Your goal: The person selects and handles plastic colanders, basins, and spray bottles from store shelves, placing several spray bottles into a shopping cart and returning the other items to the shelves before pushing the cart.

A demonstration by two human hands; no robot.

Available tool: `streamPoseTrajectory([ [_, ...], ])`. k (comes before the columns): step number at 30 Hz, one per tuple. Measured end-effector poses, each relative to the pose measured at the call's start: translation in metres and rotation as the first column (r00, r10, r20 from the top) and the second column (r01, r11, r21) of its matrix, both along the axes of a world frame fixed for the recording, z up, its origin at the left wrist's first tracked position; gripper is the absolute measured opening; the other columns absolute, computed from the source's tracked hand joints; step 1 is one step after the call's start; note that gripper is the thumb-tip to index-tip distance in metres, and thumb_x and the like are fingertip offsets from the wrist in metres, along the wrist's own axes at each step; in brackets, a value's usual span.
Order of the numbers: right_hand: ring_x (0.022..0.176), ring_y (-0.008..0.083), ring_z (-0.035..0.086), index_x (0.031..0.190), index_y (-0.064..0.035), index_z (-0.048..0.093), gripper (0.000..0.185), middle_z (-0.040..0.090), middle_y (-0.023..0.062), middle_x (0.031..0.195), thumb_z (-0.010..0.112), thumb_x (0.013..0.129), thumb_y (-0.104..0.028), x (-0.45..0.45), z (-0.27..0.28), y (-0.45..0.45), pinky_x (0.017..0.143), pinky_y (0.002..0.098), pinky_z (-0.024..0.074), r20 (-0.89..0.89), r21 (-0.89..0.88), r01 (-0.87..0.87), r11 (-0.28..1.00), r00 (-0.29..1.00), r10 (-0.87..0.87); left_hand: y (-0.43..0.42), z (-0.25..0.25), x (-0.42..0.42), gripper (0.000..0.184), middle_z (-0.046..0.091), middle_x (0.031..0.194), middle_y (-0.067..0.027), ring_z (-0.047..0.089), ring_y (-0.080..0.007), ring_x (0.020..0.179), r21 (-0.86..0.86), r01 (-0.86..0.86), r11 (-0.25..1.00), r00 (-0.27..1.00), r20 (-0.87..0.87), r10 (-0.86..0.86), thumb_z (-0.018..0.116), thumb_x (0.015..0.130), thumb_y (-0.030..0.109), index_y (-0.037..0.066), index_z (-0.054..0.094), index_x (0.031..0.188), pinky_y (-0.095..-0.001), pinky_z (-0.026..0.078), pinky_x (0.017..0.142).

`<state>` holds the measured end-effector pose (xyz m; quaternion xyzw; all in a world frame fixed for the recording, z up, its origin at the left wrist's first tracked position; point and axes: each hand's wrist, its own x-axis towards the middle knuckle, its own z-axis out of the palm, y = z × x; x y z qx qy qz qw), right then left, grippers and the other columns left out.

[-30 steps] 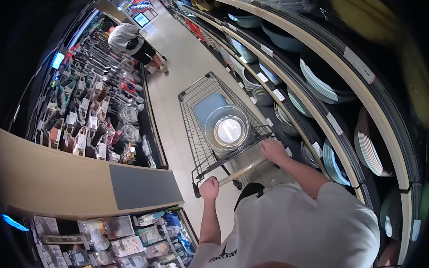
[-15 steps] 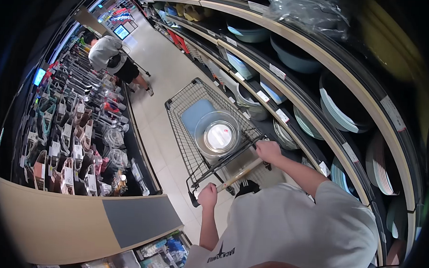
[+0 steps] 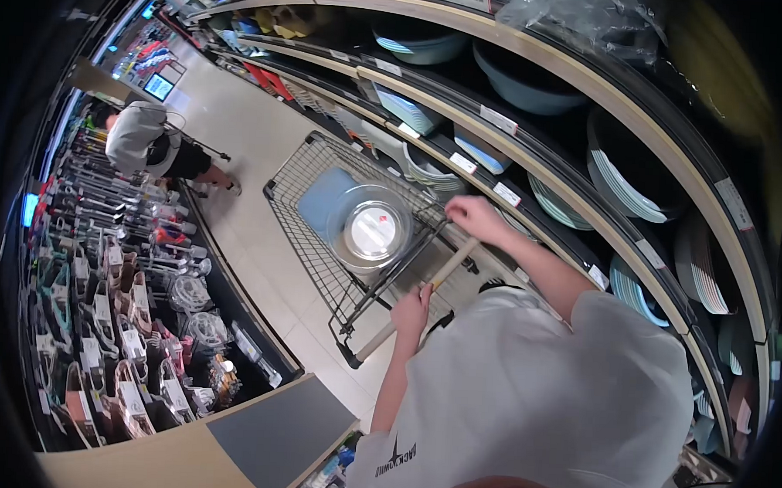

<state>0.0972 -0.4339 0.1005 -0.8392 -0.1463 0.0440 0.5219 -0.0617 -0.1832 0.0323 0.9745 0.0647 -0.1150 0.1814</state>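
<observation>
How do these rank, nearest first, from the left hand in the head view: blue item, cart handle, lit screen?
1. Cart handle, touching the left hand
2. Blue item, inside the cart
3. Lit screen, far up the aisle

Pale tiled floor (image 3: 240,107) between stocked, wood-edged shelves (image 3: 590,76), lit screen (image 3: 159,86) beyond

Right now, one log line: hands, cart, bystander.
left hand: on handle | right hand: at handle's right end | cart: blue item, clear tub inside | person: ahead, left
</observation>
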Motion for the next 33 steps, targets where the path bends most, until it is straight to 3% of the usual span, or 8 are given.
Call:
streamPoseTrajectory([
  [6,0.109,0.0363,0.065,0.11,-0.0062,0.07,0.021,0.071,0.0157,0.108,0.064,0.096,-0.02,0.094,0.145,-0.082,0.091,0.0469,0.0521,0.712,-0.08,0.597,0.798,0.594,-0.374,0.015,-0.002,0.022,0.061,0.071,0.073,-0.0167,0.071,-0.0399,0.07,0.029,-0.018,0.999,0.998,0.059,0.017,0.048,0.103,0.062,0.009,0.07,0.083,-0.0512,0.054,0.062],
  [8,0.124,0.0398,0.06,0.127,-0.0076,0.066,0.038,0.069,0.0188,0.122,0.065,0.097,-0.031,0.121,0.159,-0.104,0.102,0.0468,0.0484,0.486,-0.213,0.687,0.695,0.691,-0.535,0.012,0.006,0.029,0.062,0.071,0.072,-0.0155,0.071,-0.0382,0.069,-0.003,-0.036,0.999,0.999,0.025,0.036,0.049,0.102,0.063,0.009,0.07,0.08,-0.0497,0.054,0.062],
  [11,0.13,0.0419,0.056,0.135,-0.0117,0.064,0.048,0.06,0.0208,0.142,0.063,0.099,-0.043,0.172,0.127,-0.144,0.107,0.0505,0.0466,0.654,-0.409,0.777,0.478,0.615,-0.44,0.009,0.032,0.035,0.059,0.07,0.073,-0.0159,0.07,-0.0388,0.073,-0.035,-0.068,0.997,0.997,-0.045,0.066,0.048,0.103,0.062,0.012,0.073,0.084,-0.0503,0.052,0.063],
  [14,0.116,0.0365,0.065,0.123,-0.0091,0.069,0.042,0.069,0.017,0.123,0.072,0.095,-0.041,0.185,0.124,-0.157,0.099,0.0447,0.0507,0.505,-0.377,0.615,0.693,0.763,-0.403,0.013,0.007,0.039,0.06,0.07,0.071,-0.0143,0.071,-0.0365,0.07,0.065,-0.079,0.995,0.996,0.033,0.077,0.051,0.1,0.065,0.012,0.072,0.081,-0.0471,0.054,0.062],
  [19,0.123,0.0352,0.063,0.13,-0.0102,0.068,0.048,0.068,0.0164,0.131,0.068,0.096,-0.044,0.178,0.132,-0.16,0.104,0.0454,0.0476,0.422,-0.527,0.532,0.663,0.841,-0.339,0.006,0.017,0.043,0.06,0.07,0.073,-0.0163,0.07,-0.0378,0.072,-0.001,-0.118,0.993,0.993,0.03,0.118,0.053,0.101,0.061,0.009,0.072,0.076,-0.0486,0.052,0.063],
  [25,0.12,0.0391,0.064,0.127,-0.0086,0.069,0.049,0.069,0.0176,0.128,0.063,0.099,-0.048,0.167,0.141,-0.177,0.103,0.0471,0.048,0.58,-0.423,0.679,0.6,0.712,-0.396,0.005,0.011,0.043,0.059,0.07,0.073,-0.0171,0.07,-0.0397,0.074,-0.069,-0.084,0.994,0.996,0.01,0.085,0.053,0.101,0.06,0.009,0.073,0.08,-0.0492,0.054,0.065],
  [30,0.115,0.041,0.065,0.123,-0.0092,0.069,0.046,0.07,0.0187,0.121,0.056,0.102,-0.048,0.143,0.178,-0.165,0.099,0.0513,0.0507,0.773,-0.444,0.858,0.257,0.512,-0.374,0.007,0.015,0.041,0.061,0.071,0.075,-0.0187,0.07,-0.0407,0.076,-0.092,-0.058,0.994,0.996,-0.067,0.052,0.051,0.102,0.061,0.008,0.073,0.081,-0.0509,0.053,0.066],
  [33,0.114,0.0409,0.065,0.125,-0.0129,0.068,0.04,0.069,0.0176,0.124,0.054,0.104,-0.045,0.141,0.175,-0.162,0.098,0.0532,0.0509,0.818,-0.424,0.879,0.221,0.476,-0.325,0.01,0.017,0.04,0.062,0.07,0.076,-0.0205,0.07,-0.0419,0.079,-0.128,-0.055,0.99,0.992,-0.122,0.039,0.049,0.102,0.062,0.008,0.073,0.082,-0.051,0.053,0.069],
])
